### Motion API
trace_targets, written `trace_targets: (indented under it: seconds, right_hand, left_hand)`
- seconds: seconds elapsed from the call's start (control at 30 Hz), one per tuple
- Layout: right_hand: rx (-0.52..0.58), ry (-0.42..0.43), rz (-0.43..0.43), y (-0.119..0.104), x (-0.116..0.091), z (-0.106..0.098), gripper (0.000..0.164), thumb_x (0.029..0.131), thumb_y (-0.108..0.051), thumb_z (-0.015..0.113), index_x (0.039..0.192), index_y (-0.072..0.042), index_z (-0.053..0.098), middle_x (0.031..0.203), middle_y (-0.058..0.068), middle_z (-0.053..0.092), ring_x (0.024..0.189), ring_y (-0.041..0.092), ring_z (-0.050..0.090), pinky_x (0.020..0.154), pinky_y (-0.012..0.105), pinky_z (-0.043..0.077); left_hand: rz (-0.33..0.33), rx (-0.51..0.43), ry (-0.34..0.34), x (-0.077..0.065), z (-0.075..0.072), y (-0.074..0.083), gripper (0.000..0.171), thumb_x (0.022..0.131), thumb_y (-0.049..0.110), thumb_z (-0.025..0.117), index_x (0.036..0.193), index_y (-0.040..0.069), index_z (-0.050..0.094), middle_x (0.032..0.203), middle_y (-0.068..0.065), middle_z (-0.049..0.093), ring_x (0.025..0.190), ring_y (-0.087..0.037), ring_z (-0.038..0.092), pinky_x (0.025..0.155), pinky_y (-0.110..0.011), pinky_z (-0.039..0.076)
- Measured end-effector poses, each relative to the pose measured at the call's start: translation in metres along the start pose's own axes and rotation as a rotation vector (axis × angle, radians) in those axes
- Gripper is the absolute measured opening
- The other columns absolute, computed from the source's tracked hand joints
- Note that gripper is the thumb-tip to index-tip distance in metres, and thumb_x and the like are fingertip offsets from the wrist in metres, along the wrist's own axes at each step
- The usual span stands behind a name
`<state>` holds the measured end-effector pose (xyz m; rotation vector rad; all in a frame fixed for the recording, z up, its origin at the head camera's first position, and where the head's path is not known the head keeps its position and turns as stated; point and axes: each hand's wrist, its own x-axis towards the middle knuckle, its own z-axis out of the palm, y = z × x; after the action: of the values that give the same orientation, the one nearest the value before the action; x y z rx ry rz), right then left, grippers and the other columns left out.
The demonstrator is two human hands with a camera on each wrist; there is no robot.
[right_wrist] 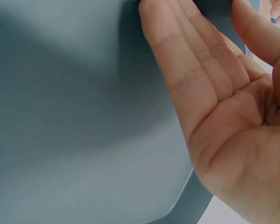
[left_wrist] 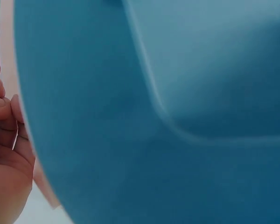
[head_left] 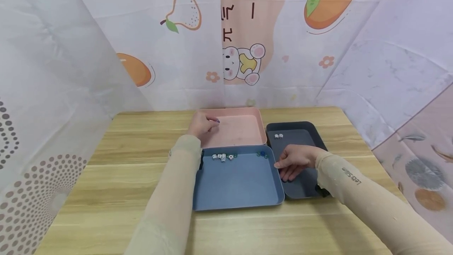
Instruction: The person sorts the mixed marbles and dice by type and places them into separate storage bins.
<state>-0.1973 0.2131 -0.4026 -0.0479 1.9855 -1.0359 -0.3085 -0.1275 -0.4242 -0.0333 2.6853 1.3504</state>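
Over the pink tray [head_left: 244, 131], my left hand [head_left: 203, 124] pinches a small blue bead [head_left: 218, 121] between thumb and fingertips. That bead also shows at the top right corner of the right wrist view. My right hand [head_left: 296, 159] reaches down into the dark grey tray [head_left: 304, 186], its fingers [right_wrist: 177, 70] mostly straight and pointing at the tray floor. Small dark spots lie by those fingertips, too small to identify. Two white dice [head_left: 278, 136] sit at that tray's far end. In the left wrist view, the blue tray fills most of the picture.
The blue tray [head_left: 237, 186] stands in front of the pink one, beside the dark grey one. Several white dice [head_left: 223, 157] and small green pieces lie along its far side, with blue and green beads [head_left: 262, 154] at its far right corner. All trays rest on a wooden table [head_left: 134, 160].
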Motion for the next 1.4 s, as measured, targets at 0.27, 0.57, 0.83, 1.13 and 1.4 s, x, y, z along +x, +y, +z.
trace_targets:
  seconds: [0.27, 0.57, 0.83, 1.13, 1.4]
  right_hand:
    - [-0.018, 0.004, -0.004, -0.002, -0.001, 0.002, 0.028, 0.087, -0.022, 0.066, 0.09, 0.006, 0.065, 0.086, 0.022, 0.067, 0.079, 0.033, 0.067, 0.07, 0.042, 0.055]
    - [-0.022, 0.005, -0.009, -0.001, -0.003, 0.001, 0.029, 0.087, -0.023, 0.066, 0.089, 0.006, 0.065, 0.086, 0.022, 0.067, 0.078, 0.033, 0.067, 0.07, 0.042, 0.055]
    - [-0.034, 0.012, -0.01, 0.0, -0.003, 0.001, 0.029, 0.087, -0.023, 0.066, 0.09, 0.006, 0.065, 0.086, 0.022, 0.067, 0.078, 0.033, 0.067, 0.07, 0.042, 0.055]
    - [-0.038, 0.007, -0.005, -0.001, -0.003, 0.001, 0.029, 0.088, -0.023, 0.065, 0.09, 0.006, 0.065, 0.086, 0.022, 0.067, 0.078, 0.033, 0.067, 0.07, 0.042, 0.055]
    - [-0.041, 0.008, -0.002, -0.001, -0.002, 0.002, 0.029, 0.088, -0.024, 0.065, 0.09, 0.005, 0.066, 0.086, 0.021, 0.067, 0.078, 0.033, 0.067, 0.07, 0.042, 0.055]
  left_hand:
    - [-0.045, -0.061, 0.013, 0.001, 0.004, -0.001, 0.008, 0.077, 0.013, 0.077, 0.085, 0.011, 0.075, 0.075, -0.017, 0.067, 0.052, -0.019, 0.054, 0.048, -0.027, 0.043]
    - [-0.072, -0.048, 0.025, 0.002, 0.009, 0.001, 0.008, 0.074, 0.01, 0.079, 0.081, 0.011, 0.076, 0.071, -0.012, 0.068, 0.049, -0.018, 0.053, 0.045, -0.026, 0.044]
    - [-0.108, -0.045, -0.003, -0.003, 0.012, 0.004, 0.009, 0.074, 0.011, 0.079, 0.082, 0.013, 0.076, 0.073, -0.01, 0.068, 0.05, -0.018, 0.053, 0.046, -0.027, 0.043]
    - [-0.087, 0.004, -0.034, -0.003, 0.015, 0.002, 0.01, 0.076, 0.014, 0.078, 0.086, 0.013, 0.076, 0.07, -0.014, 0.066, 0.048, -0.018, 0.049, 0.043, -0.027, 0.04]
    - [-0.106, 0.013, -0.02, -0.002, 0.015, -0.001, 0.01, 0.075, 0.013, 0.078, 0.085, 0.013, 0.076, 0.076, -0.002, 0.069, 0.07, -0.02, 0.056, 0.052, -0.027, 0.045]
